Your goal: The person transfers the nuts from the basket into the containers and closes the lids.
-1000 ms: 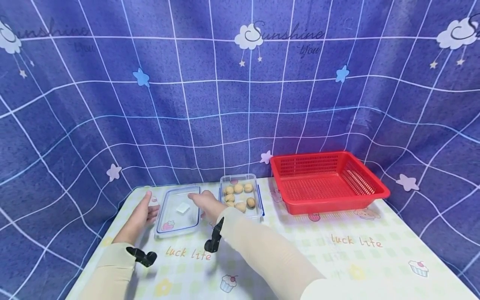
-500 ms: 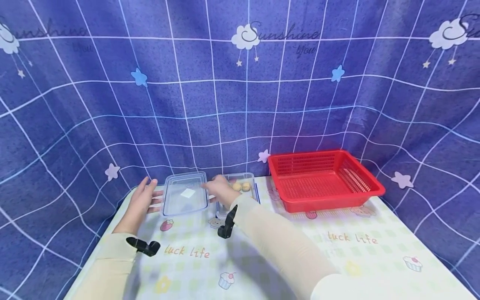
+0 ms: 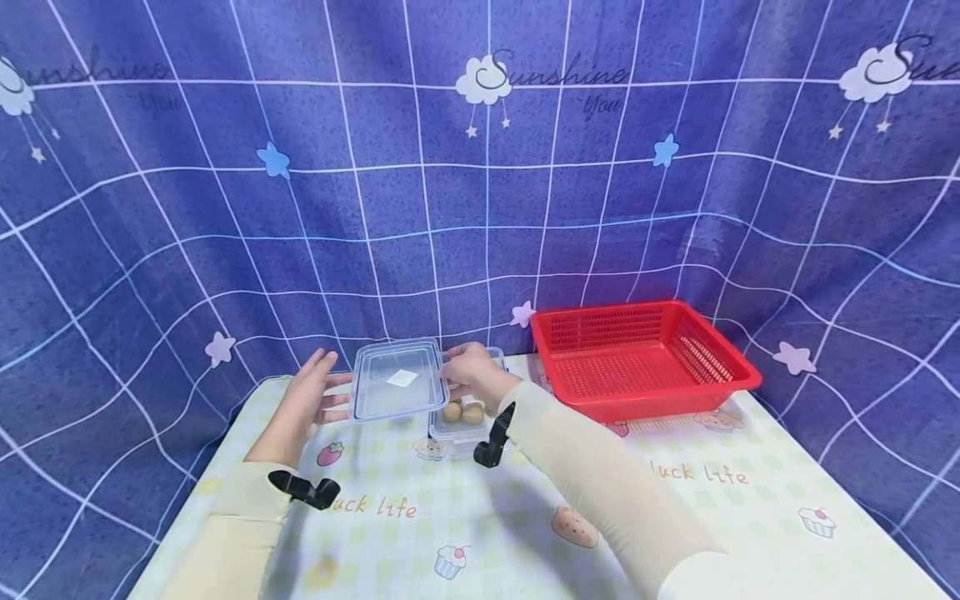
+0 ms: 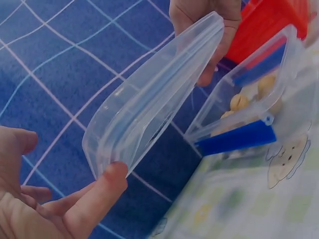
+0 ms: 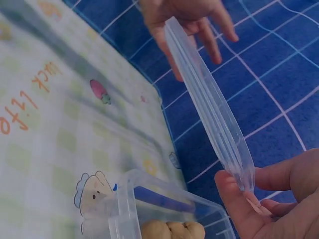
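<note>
A clear rectangular plastic lid (image 3: 378, 402) with a small white square on it is held up off the table. My right hand (image 3: 477, 372) pinches its right edge between thumb and fingers, seen closely in the right wrist view. Straight fingers of my left hand (image 3: 306, 402) touch the lid's opposite edge from below in the left wrist view, with the thumb apart from it. Under and beside the lid's right side stands a clear plastic box (image 4: 204, 112) with blue clips, holding several walnuts (image 3: 472, 413). My right hand and the lid hide part of the box.
A red perforated plastic basket (image 3: 645, 362) stands at the table's back right. The table (image 3: 390, 542) has a patterned cloth, and a blue grid curtain (image 3: 480, 192) hangs close behind it. Both wrists wear black camera mounts (image 3: 491, 442).
The lid has risen from the table at the left and moved rightward, towards the box, carried by my right hand. My left hand has followed along its left edge.
</note>
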A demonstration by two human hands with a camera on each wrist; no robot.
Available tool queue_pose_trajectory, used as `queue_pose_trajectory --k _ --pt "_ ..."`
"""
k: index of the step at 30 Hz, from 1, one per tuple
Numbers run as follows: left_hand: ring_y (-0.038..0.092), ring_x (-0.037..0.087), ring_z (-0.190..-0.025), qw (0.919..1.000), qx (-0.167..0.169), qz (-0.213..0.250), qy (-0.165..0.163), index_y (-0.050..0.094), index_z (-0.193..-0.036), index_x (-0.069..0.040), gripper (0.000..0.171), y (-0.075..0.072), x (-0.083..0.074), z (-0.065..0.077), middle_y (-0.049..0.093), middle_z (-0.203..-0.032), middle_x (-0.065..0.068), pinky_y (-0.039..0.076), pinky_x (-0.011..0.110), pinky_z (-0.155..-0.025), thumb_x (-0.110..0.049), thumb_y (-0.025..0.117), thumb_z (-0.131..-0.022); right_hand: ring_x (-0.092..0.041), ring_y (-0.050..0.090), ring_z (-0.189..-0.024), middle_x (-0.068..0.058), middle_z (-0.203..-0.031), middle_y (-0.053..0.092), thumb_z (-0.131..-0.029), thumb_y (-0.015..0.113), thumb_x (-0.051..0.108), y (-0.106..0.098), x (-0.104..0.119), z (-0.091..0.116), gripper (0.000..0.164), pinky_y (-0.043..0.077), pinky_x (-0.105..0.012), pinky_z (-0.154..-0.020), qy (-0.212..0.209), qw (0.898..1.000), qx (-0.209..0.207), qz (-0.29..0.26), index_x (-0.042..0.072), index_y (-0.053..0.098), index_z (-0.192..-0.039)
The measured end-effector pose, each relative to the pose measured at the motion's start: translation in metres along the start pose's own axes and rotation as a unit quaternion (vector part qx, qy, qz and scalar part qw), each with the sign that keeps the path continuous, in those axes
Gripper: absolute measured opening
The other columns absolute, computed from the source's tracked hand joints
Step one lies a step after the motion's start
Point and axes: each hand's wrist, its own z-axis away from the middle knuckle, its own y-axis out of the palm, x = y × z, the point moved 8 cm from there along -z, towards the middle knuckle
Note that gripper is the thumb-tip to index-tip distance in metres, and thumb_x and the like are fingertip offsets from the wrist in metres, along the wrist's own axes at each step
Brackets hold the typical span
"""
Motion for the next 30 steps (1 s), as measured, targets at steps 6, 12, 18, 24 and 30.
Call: queue_pose_trajectory --k 6,12,18,24,30 --pt "0.036 0.053 -0.139 0.9985 0.034 0.04 -0.017 -0.011 -0.162 -0.028 0.079 0.018 0.0 0.003 0.026 -0.162 0.025 0.061 0.036 -0.076 -0.054 0.038 -0.106 -0.022 0.064 -0.081 -0.017 -0.1 0.066 -0.089 0.064 -0.011 -0.02 0.005 0.011 0.058 0.061 -0.038 -0.078 0.031 0.999 0.025 -0.008 -0.006 0.046 -0.143" --pt "0.031 0.049 -0.142 0.9959 0.044 0.073 -0.03 -0.006 -0.163 -0.03 0.08 0.035 -0.004 0.001 0.022 -0.165 0.021 0.059 0.034 -0.076 -0.037 0.05 -0.107 -0.023 0.067 -0.092 -0.021 -0.129 0.064 -0.091 0.063 -0.01 -0.04 0.01 0.019 0.061 0.058 -0.041 -0.089 0.07 0.995 0.05 -0.042 -0.001 0.044 -0.149" --pt "0.057 0.036 -0.121 0.9916 0.065 0.107 -0.033 0.001 -0.164 -0.031 0.081 0.054 -0.008 -0.005 0.019 -0.164 0.023 0.061 0.034 -0.076 -0.011 0.053 -0.105 -0.022 0.067 -0.092 -0.017 -0.127 0.064 -0.091 0.063 -0.01 -0.062 0.013 0.024 0.061 0.061 -0.037 -0.082 0.088 0.994 0.05 -0.049 0.001 0.046 -0.148" --pt "0.068 0.015 -0.087 0.9882 0.082 0.124 -0.036 0.006 -0.165 -0.025 0.082 0.075 -0.011 -0.011 0.029 -0.159 0.024 0.061 0.03 -0.073 -0.003 0.055 -0.103 -0.019 0.066 -0.089 -0.012 -0.117 0.064 -0.094 0.061 -0.008 -0.081 0.012 0.026 0.056 0.06 -0.027 -0.066 0.107 0.991 0.057 -0.051 0.002 0.047 -0.148" --pt "0.066 0.017 -0.094 0.9872 0.084 0.127 -0.048 0.021 -0.163 -0.016 0.074 0.09 -0.014 -0.013 0.037 -0.155 0.017 0.06 0.028 -0.076 -0.005 0.06 -0.101 -0.016 0.068 -0.085 -0.012 -0.11 0.068 -0.098 0.056 -0.006 -0.096 0.01 0.025 0.059 0.061 -0.027 -0.072 0.12 0.987 0.096 -0.045 0.003 0.039 -0.153"
